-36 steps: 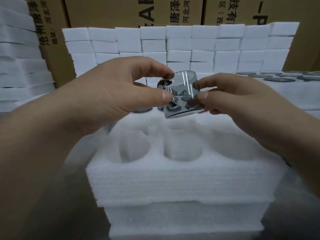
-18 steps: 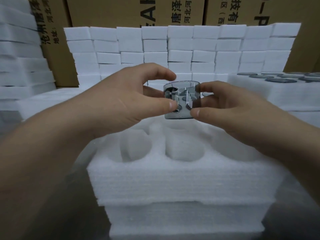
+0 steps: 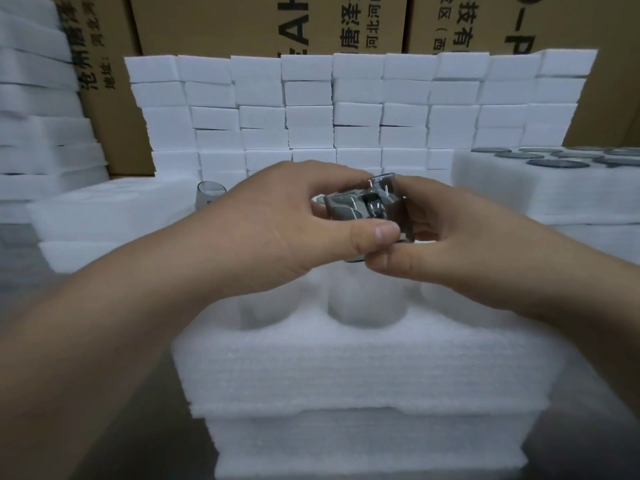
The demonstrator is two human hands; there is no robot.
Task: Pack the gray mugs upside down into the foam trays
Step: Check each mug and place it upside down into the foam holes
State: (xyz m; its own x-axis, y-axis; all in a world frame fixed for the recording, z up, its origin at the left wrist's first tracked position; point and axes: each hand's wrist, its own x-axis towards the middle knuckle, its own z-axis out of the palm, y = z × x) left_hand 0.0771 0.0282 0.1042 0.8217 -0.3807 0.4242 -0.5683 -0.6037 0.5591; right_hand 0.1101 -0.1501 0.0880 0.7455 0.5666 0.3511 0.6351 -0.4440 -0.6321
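Above the front foam tray [image 3: 346, 368], the left hand [image 3: 277, 230] pinches the gray mug [image 3: 360, 206] between curled thumb and fingers, and the right hand [image 3: 460, 247] grips its other side likewise. The mug, a see-through smoky glass, hangs tilted between them over the tray's middle pocket [image 3: 367, 306], clear of the foam. I cannot tell whether its mouth faces down. I judge the step to be turning the mug over before seating it. The next move calls for bringing the rim downward, lining it up with that empty pocket and pressing it in gently.

The tray sits on another like it, on a gray tabletop [image 3: 595, 441]. Far left stand piles of foam sheets [image 3: 34, 98]. A second gray glass [image 3: 207, 195] stands behind the left hand. A wall of white foam blocks [image 3: 346, 109] runs across the back, before cardboard cartons [image 3: 225, 22]. At right, a filled tray [image 3: 540, 199] shows round gray mug bases.
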